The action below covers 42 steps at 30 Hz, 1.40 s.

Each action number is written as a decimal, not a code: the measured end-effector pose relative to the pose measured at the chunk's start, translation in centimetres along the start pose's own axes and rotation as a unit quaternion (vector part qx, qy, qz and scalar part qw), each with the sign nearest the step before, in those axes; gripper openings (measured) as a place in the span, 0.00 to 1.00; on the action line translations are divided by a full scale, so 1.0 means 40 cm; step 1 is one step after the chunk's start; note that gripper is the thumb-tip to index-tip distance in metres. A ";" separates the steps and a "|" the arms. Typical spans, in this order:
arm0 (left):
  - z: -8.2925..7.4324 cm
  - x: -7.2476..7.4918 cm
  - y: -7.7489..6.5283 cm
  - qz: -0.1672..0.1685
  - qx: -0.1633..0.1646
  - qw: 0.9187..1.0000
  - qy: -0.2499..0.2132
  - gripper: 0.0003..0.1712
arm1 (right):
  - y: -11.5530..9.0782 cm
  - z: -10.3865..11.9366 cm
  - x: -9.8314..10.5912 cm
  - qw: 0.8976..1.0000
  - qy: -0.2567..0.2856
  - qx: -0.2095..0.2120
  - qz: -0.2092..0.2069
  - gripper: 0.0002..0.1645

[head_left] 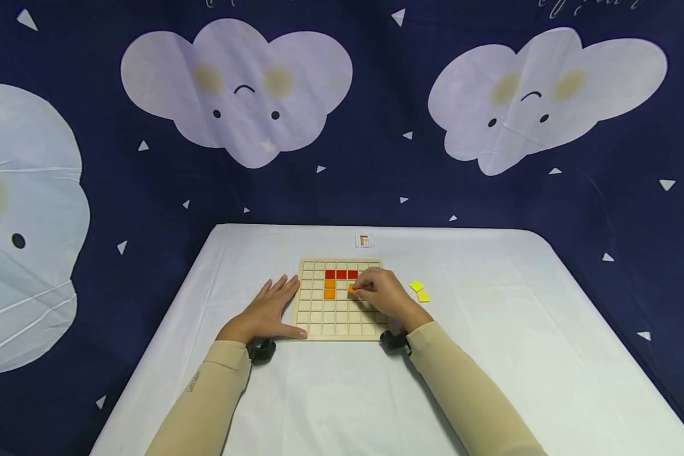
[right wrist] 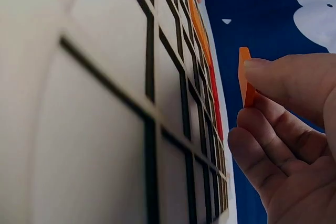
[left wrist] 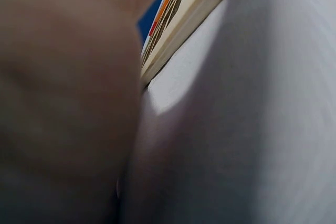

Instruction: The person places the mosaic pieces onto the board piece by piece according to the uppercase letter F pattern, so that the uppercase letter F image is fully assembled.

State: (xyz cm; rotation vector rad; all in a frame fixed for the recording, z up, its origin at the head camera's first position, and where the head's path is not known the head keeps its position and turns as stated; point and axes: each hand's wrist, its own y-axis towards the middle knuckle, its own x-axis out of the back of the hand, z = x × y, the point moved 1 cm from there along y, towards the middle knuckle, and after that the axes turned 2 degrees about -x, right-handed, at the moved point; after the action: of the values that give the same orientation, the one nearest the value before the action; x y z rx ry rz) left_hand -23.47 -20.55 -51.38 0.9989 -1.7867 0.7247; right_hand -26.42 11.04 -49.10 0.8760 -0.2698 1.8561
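Note:
A square wooden grid board (head_left: pixel 342 329) lies on the white table. In its upper part sit three red square tiles (head_left: pixel 341 274) in a row, with two orange tiles (head_left: pixel 329 289) below the leftmost one. My right hand (head_left: pixel 383 292) pinches another orange tile (right wrist: pixel 244 77) between thumb and fingers, held over the grid just right of the placed orange ones. The left hand (head_left: pixel 270 311) is spread at the board's left edge, thumb along the near left corner. In the left wrist view the palm hides much of the board.
Two yellow tiles (head_left: pixel 423 296) lie on the table right of the board. Behind the board is a small printed pattern card (head_left: pixel 364 240). A dark blue cloth (head_left: pixel 376 183) with clouds hangs beyond the table's far edge.

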 end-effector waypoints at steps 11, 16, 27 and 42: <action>0.000 -0.001 0.000 0.004 0.003 1.000 0.001 0.80 | 0.021 0.025 -0.038 0.999 -0.016 0.016 0.025 0.03; -0.001 -0.001 0.000 0.004 0.002 1.000 0.002 0.80 | 0.026 0.037 -0.054 0.999 -0.018 0.027 0.028 0.03; 0.002 -0.002 -0.001 -0.001 -0.005 1.000 0.000 0.80 | 0.032 0.058 -0.083 0.998 -0.037 0.025 0.045 0.04; 0.007 -0.005 0.002 -0.001 -0.007 1.000 0.003 0.80 | 0.032 0.084 -0.109 0.991 -0.097 0.062 0.070 0.03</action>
State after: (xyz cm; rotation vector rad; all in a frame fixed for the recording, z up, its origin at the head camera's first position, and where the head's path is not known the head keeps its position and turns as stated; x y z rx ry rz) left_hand -23.62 -20.67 -51.66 0.9870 -1.7823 0.7117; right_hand -25.11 5.56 -49.41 1.1514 -0.3461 1.9343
